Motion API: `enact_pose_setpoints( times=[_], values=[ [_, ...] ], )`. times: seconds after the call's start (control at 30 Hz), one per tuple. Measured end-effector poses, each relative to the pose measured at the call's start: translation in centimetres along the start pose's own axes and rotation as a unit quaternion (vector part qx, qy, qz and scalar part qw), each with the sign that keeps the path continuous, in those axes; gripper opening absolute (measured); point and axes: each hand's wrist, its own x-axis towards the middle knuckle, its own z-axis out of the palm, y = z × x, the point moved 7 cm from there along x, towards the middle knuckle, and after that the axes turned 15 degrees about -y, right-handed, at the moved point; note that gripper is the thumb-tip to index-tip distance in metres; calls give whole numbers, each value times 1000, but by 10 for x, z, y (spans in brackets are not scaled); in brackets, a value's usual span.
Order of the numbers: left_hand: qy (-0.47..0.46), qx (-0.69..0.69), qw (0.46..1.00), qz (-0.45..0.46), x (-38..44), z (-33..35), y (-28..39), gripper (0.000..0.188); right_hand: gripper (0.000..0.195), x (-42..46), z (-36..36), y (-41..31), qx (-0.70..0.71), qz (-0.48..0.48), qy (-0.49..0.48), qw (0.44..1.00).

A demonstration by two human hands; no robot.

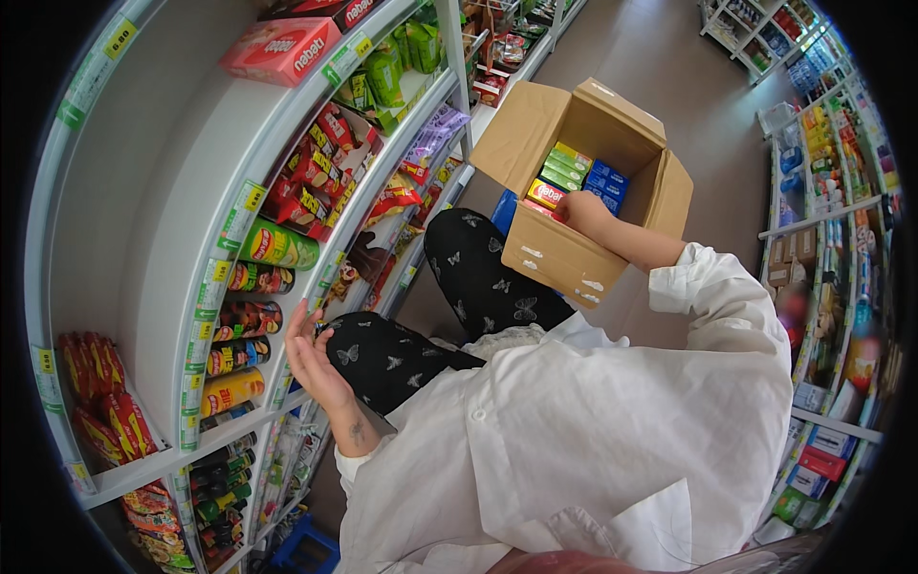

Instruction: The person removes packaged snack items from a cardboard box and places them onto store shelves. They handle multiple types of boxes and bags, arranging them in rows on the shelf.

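Observation:
An uncovered cardboard box (566, 265) with its flaps spread stands in front of my knees. Inside it lie green packs (566, 166), blue packs (607, 183) and a red and yellow Nabati pack (545, 194). My right hand (584, 213) reaches over the near wall into the box, its fingers at the red packs; the fingertips are partly hidden, so a grip cannot be told. My left hand (315, 355) is raised palm up beside the shelf edge, fingers apart, holding nothing. Near it on the shelf lie several chip canisters, among them a green Lay's one (280, 245).
Shelving with price tags runs along the left, holding red snack bags (315, 168), green bags (385, 75) and a pink Nabati box (281, 50). A blue plastic crate (308, 547) is at the lower left. Stocked shelves (825, 219) line the right side.

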Motion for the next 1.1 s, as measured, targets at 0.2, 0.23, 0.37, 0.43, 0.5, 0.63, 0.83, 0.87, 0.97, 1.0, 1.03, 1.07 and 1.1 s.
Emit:
enact_pose_setpoints(
  times=[0.2,0.23,0.37,0.43,0.5,0.63,0.83,0.87,0.97,1.0,1.03,1.07,1.1],
  values=[
    [7,13,1000,-18,-7,0,-6,36,27,-30,-34,-33,-79,27,124,989],
    [7,11,1000,-19,-7,1,-6,35,31,-35,-40,-36,-74,0,162,984],
    [4,12,1000,-19,-5,8,-9,32,41,-8,-10,-7,-44,-14,56,997],
    [-6,16,999,-27,-3,13,-12,31,45,-12,-18,-13,-24,-29,-3,999],
    [-25,23,999,-26,1,22,-11,29,48,-14,-22,-12,-6,-39,-26,999],
    [-64,54,996,-11,9,48,5,25,52,-50,-33,-20,17,-39,41,998],
    [-98,385,901,176,62,90,84,23,54,-105,-9,-72,-29,17,118,992],
    [-102,408,880,219,82,104,102,24,52,-103,-5,-70,-30,43,155,987],
    [-59,475,820,315,142,142,148,27,48,-95,-3,-65,-47,70,246,966],
    [-33,508,796,328,166,149,153,32,47,-95,-5,-65,-59,56,259,963],
    [-7,542,769,339,189,155,157,37,46,-95,-7,-67,-72,39,271,959],
    [13,582,748,319,216,158,155,42,46,-96,-8,-68,-81,33,277,957],
    [34,620,725,298,240,159,149,47,46,-97,-7,-70,-89,26,285,954]
  ],
)
